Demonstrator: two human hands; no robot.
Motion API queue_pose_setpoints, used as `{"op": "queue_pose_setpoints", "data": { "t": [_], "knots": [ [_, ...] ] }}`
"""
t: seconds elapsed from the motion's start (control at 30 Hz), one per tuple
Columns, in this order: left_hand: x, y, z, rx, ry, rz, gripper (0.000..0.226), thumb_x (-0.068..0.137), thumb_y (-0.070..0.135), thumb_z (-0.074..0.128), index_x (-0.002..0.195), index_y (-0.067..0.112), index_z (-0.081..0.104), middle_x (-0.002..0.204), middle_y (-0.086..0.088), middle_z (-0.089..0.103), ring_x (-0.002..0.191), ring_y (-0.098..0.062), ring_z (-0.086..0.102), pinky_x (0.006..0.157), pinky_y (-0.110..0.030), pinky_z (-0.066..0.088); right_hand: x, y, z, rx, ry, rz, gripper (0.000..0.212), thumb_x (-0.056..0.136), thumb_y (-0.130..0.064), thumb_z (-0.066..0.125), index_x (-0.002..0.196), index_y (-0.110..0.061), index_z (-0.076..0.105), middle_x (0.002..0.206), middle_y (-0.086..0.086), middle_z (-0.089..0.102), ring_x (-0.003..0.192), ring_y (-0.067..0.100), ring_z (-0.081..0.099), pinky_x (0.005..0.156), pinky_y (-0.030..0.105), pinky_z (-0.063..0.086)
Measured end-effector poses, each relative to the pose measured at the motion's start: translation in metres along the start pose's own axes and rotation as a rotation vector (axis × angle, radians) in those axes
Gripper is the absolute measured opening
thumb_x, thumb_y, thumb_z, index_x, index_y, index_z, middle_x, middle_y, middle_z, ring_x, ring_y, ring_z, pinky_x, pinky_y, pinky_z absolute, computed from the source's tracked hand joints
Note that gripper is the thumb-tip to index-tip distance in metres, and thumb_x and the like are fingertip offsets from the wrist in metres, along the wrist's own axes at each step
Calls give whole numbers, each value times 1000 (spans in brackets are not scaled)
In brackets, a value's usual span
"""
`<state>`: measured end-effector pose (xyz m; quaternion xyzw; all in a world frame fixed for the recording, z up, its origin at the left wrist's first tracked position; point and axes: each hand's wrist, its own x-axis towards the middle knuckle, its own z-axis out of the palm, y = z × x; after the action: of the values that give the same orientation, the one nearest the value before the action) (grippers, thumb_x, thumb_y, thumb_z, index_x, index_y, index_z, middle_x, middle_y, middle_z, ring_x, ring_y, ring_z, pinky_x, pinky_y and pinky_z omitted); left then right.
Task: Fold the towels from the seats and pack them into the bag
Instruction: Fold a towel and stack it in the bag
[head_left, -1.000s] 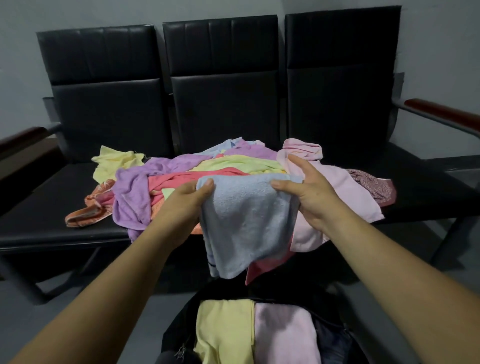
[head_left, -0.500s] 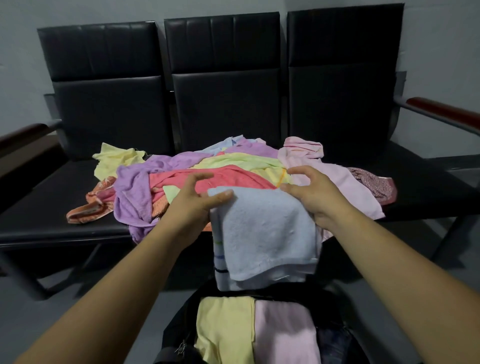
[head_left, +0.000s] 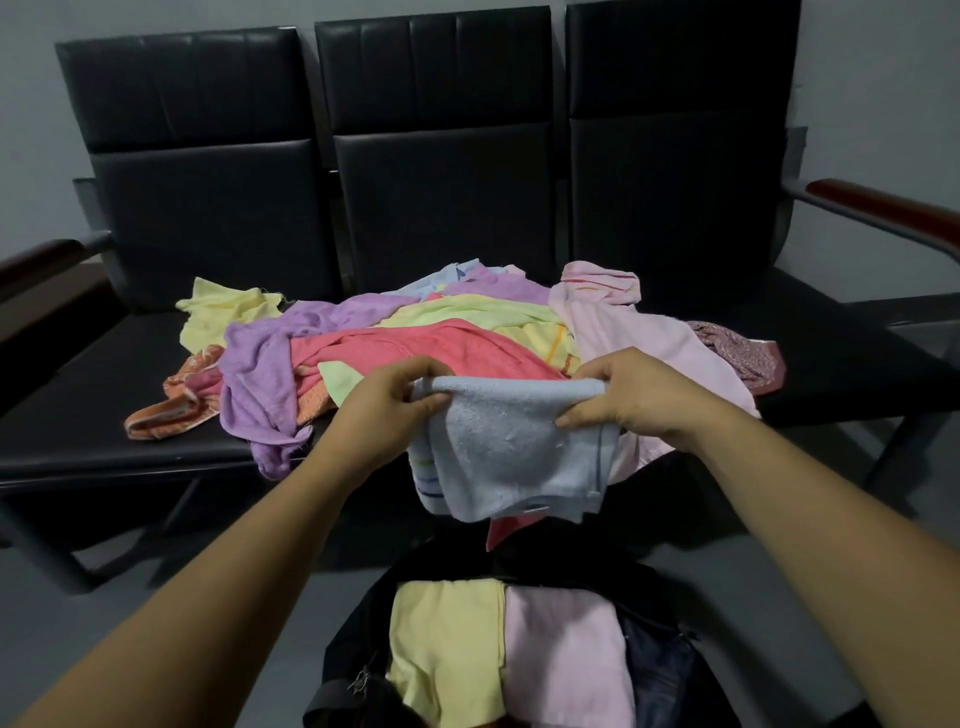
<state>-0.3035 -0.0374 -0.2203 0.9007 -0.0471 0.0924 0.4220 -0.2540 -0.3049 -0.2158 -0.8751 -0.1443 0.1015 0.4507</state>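
Pinching the blue towel at its top corners, the left grip and right grip held its long edge crosswise; the bag lay below, equally near both.

Bag mouth open below — towel pile ahead.

The black seats span the frame's middle, bearing a loose heap of towels. The bag stands on the floor at lower centre.
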Motion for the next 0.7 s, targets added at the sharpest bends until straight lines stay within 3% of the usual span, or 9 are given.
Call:
{"op": "queue_pose_setpoints", "data": {
  "t": [0.17,0.27,0.37,0.47,0.53,0.7],
  "knots": [
    [3,-7,8,143,148,8,18,96,25,65,114,27,68,94,10,65,82,-4,56,64,-21,40,-1,19,-1,150,141,5,17,69,-15,90,78,-16,76,77,-2,67,76,12,61,69,24,47],
    [4,-14,15,160,163,40,5,97,27,63,93,27,65,77,13,61,74,-8,52,60,-24,38,-5,33,8,486,141,-14,15,75,-5,83,78,-15,72,79,0,71,83,17,69,77,29,54],
    [-1,-14,26,60,178,65,18,99,27,59,87,14,62,83,0,55,80,-10,50,66,-24,37,-12,46,20,808,125,14,16,79,0,76,84,-13,68,84,7,71,84,21,69,79,33,56],
    [-10,-9,44,-146,114,4,19,105,25,49,89,16,54,79,5,51,67,10,52,60,-10,38,-20,60,33,916,176,53,28,72,-6,78,99,-9,69,93,12,73,88,26,71,84,39,56],
    [-13,-15,60,-225,55,-59,22,107,28,44,89,16,50,79,7,50,64,7,49,63,-16,39,-24,74,41,979,210,92,36,71,-6,78,106,-4,70,95,14,75,87,26,73,81,37,60],
    [-17,-53,118,-194,-86,-142,31,106,31,47,106,1,54,96,-2,59,90,-10,50,83,-38,43,-36,139,61,1055,276,306,30,88,-4,71,117,-2,69,108,20,74,98,33,73,89,45,58]
  ]
}}
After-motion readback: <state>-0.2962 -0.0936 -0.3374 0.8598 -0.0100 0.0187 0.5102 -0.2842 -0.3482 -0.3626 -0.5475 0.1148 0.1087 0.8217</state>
